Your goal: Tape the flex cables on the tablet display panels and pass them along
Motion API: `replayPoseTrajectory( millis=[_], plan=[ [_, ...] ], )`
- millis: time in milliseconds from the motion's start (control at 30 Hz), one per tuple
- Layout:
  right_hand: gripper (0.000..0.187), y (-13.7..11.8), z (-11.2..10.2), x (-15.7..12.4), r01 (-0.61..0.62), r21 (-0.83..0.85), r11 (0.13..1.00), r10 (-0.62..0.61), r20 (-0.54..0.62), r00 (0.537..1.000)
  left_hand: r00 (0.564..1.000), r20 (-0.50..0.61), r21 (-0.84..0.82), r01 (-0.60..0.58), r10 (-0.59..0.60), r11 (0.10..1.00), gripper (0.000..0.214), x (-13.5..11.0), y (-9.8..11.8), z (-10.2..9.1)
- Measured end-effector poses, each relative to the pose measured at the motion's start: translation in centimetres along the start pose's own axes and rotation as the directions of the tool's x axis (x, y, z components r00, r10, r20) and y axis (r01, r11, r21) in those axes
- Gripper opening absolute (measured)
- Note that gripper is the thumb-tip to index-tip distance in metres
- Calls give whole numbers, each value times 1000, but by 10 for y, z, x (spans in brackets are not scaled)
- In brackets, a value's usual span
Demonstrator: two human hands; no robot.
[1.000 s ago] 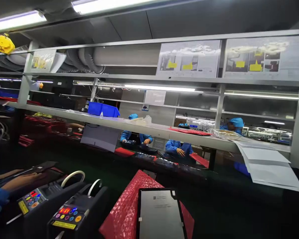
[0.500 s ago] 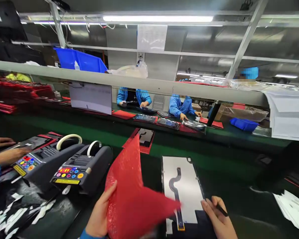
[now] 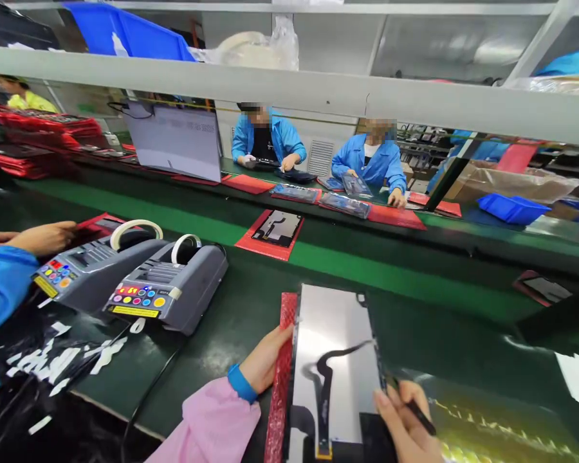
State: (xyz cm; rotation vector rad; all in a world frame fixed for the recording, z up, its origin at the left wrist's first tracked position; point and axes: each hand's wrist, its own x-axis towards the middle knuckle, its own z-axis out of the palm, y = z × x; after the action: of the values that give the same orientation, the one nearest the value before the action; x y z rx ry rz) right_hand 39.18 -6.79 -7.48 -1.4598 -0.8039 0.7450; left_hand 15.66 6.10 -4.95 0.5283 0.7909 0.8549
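Note:
A display panel (image 3: 340,334) with a silvery back and a dark ribbon cable (image 3: 325,386) is in front of me, tilted slightly. Its lower end leaves the picture. A red bubble-wrap sheet (image 3: 278,392) shows along the panel's left side, partly hidden behind it. My left hand (image 3: 265,360) is closed at the left edge, gripping the red sheet against the panel; its fingertips are hidden. On the right edge, my right hand (image 3: 405,415) pinches the panel. A slim dark tool (image 3: 419,415), perhaps tweezers, also lies in that hand.
Two tape dispensers (image 3: 168,283) stand at left, near cut white strips (image 3: 53,360) and a co-worker's hand (image 3: 45,236). Another panel (image 3: 277,226) lies on a red sheet ahead. Clear film (image 3: 506,411) lies at right. A shelf beam (image 3: 289,90) crosses above.
The red sheet, raised and folded open in my left hand before, is now alongside and behind the panel. The ribbon cable's free end has swung right. My view has tipped downward.

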Motion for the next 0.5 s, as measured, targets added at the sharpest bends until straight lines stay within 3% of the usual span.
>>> replayPoseTrajectory(
  millis=[100,200,267,367,500],
  plan=[
    [48,17,28,-8,3,-39,999,3,156,988,999,37,23,27,-27,999,52,-1,4,0],
    [45,21,22,1,81,-251,965,5,326,945,999,29,86,20,-23,996,54,-1,6,-2],
    [43,15,2,13,135,-361,923,-13,321,947,1000,-2,145,-25,25,989,55,0,4,-3],
    [43,7,-44,33,152,-347,926,-98,169,981,980,-78,264,-154,180,952,60,-2,-2,-6],
    [66,7,-103,45,19,-226,974,-19,2,1000,907,-98,473,-320,410,821,72,-19,-8,-12]
  ],
)
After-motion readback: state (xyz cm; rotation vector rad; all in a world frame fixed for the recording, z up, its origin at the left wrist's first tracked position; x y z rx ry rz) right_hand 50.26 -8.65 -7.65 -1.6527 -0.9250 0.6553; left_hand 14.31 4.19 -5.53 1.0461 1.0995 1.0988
